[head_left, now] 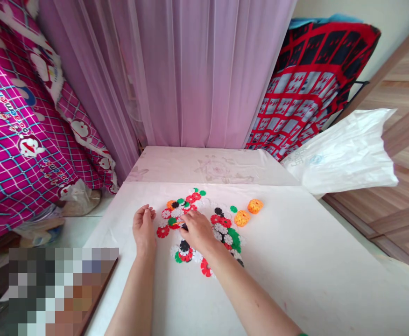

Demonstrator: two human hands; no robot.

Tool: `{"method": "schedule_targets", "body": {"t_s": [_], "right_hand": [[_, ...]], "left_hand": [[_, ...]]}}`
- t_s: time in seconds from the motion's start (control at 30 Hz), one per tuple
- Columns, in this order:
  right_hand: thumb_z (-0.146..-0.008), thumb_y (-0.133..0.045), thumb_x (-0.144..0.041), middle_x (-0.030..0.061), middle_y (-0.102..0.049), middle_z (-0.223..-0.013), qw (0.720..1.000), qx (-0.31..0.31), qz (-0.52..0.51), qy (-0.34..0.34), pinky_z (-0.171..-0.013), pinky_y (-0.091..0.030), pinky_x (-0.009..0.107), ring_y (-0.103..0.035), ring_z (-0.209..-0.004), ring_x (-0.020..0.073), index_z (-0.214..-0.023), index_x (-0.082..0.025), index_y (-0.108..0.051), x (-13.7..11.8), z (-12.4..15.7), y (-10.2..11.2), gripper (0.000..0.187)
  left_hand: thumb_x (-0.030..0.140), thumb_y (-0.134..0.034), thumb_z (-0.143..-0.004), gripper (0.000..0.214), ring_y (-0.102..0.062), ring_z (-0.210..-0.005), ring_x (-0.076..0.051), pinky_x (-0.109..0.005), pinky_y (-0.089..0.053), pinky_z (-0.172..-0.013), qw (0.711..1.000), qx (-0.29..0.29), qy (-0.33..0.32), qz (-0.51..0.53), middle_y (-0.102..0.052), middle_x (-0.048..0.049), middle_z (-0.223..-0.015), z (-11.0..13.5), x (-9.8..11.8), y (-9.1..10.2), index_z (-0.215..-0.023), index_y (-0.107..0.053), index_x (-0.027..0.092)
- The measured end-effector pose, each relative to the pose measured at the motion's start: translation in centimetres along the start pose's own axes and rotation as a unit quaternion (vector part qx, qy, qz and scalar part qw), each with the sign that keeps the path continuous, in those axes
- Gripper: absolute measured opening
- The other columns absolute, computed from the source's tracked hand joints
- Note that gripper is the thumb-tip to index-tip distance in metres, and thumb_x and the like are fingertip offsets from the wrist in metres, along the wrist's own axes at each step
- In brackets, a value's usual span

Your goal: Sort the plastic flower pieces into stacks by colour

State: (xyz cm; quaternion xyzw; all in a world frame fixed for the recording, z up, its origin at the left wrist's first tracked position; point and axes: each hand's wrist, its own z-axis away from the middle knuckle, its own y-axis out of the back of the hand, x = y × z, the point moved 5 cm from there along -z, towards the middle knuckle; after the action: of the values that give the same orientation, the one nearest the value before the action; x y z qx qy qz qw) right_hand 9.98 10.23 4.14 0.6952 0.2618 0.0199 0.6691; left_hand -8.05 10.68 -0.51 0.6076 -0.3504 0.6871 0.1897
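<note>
Notched plastic snowflake discs (208, 267) in red, white, black and green lie in a loose pile on the white table. My right hand (199, 231) is over the middle of the pile, its fingers pointing left and touching the discs. Its thumb and fingers look apart, with a black disc just beneath them. Left of the pile, my left hand (144, 229) is raised with its fingers curled together; whatever they may hold is hidden. Two orange balls (242, 218), apparently built from joined discs, rest right of the pile.
The table (295, 275) has a floral-patterned strip at its far end, before a pink curtain (197, 70). A white plastic bag (348, 154) stands by the right edge. Pink patterned cloth (25, 112) hangs at left. A blurred-out object (60, 289) is at lower left.
</note>
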Motion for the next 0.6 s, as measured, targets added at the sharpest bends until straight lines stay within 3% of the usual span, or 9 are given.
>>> {"method": "schedule_targets", "body": {"t_s": [0.07, 0.13, 0.2, 0.3, 0.33, 0.47, 0.6], "right_hand": [[-0.093, -0.058, -0.028, 0.0063, -0.069, -0.1, 1.0, 0.009, -0.027, -0.012, -0.087, -0.047, 0.031, -0.062, -0.097, 0.0205, -0.097, -0.021, -0.073, 1.4, 0.5, 0.5, 0.017], [-0.098, -0.05, -0.027, 0.0043, -0.07, -0.096, 0.998, 0.024, -0.06, -0.008, -0.087, -0.046, 0.027, -0.062, -0.094, 0.0173, -0.089, -0.022, -0.073, 2.5, 1.1, 1.0, 0.026], [-0.099, -0.046, -0.024, 0.0033, -0.071, -0.095, 0.995, 0.049, -0.082, -0.019, -0.087, -0.046, 0.026, -0.063, -0.094, 0.0157, -0.087, -0.022, -0.073, 3.6, 1.7, 1.7, 0.03], [-0.097, -0.049, -0.023, 0.0032, -0.071, -0.1, 0.993, 0.07, -0.087, -0.049, -0.089, -0.045, 0.026, -0.063, -0.098, 0.0164, -0.093, -0.024, -0.073, 4.4, 2.1, 2.3, 0.024], [-0.096, -0.051, -0.024, 0.0037, -0.071, -0.102, 0.993, 0.069, -0.084, -0.052, -0.09, -0.045, 0.027, -0.062, -0.1, 0.0171, -0.098, -0.024, -0.072, 4.3, 2.0, 2.3, 0.022], [-0.092, -0.058, -0.03, 0.0079, -0.068, -0.113, 0.997, 0.036, -0.055, -0.034, -0.093, -0.046, 0.032, -0.06, -0.107, 0.0218, -0.12, -0.022, -0.066, 2.3, 0.5, 1.9, 0.03], [-0.085, -0.067, -0.042, 0.0104, -0.066, -0.116, 0.999, -0.014, -0.024, -0.022, -0.093, -0.047, 0.037, -0.058, -0.112, 0.0262, -0.117, -0.022, -0.067, 0.1, -1.6, 0.6, 0.038]], "left_hand": [[0.037, -0.06, -0.078, 0.025, -0.064, -0.093, -0.019, -0.036, -0.05, -0.089, 0.993, -0.042, -0.05, -0.099, -0.069, -0.005, -0.097, 0.2, 0.1, -0.7, -0.097, -0.067, 0.022], [0.031, -0.058, -0.079, 0.027, -0.063, -0.105, -0.024, -0.04, -0.049, -0.095, 0.965, -0.096, -0.103, -0.22, -0.071, -0.0069, -0.105, 0.2, 0.3, -1.8, -0.103, -0.069, 0.023], [0.025, -0.057, -0.08, 0.029, -0.059, -0.118, -0.028, -0.045, -0.044, -0.104, 0.909, -0.156, -0.152, -0.356, -0.071, -0.0094, -0.116, -0.2, 0.6, -3.2, -0.106, -0.07, 0.023], [0.025, -0.054, -0.085, 0.03, -0.048, -0.133, -0.032, -0.053, -0.032, -0.112, 0.785, -0.234, -0.173, -0.547, -0.063, -0.0091, -0.135, -1.1, 0.8, -5.4, -0.111, -0.07, 0.025], [0.027, -0.055, -0.085, 0.03, -0.048, -0.133, -0.032, -0.053, -0.032, -0.112, 0.766, -0.248, -0.169, -0.568, -0.062, -0.0088, -0.137, -1.5, 0.9, -5.9, -0.11, -0.07, 0.026], [0.032, -0.063, -0.079, 0.029, -0.054, -0.127, -0.034, -0.051, -0.039, -0.104, 0.74, -0.27, -0.15, -0.598, -0.064, -0.0096, -0.133, -2.5, 1.4, -7.2, -0.105, -0.072, 0.028], [0.036, -0.069, -0.069, 0.026, -0.057, -0.121, -0.036, -0.05, -0.043, -0.097, 0.724, -0.273, -0.133, -0.619, -0.067, -0.0109, -0.126, -3.4, 1.5, -7.4, -0.093, -0.072, 0.027]]}}
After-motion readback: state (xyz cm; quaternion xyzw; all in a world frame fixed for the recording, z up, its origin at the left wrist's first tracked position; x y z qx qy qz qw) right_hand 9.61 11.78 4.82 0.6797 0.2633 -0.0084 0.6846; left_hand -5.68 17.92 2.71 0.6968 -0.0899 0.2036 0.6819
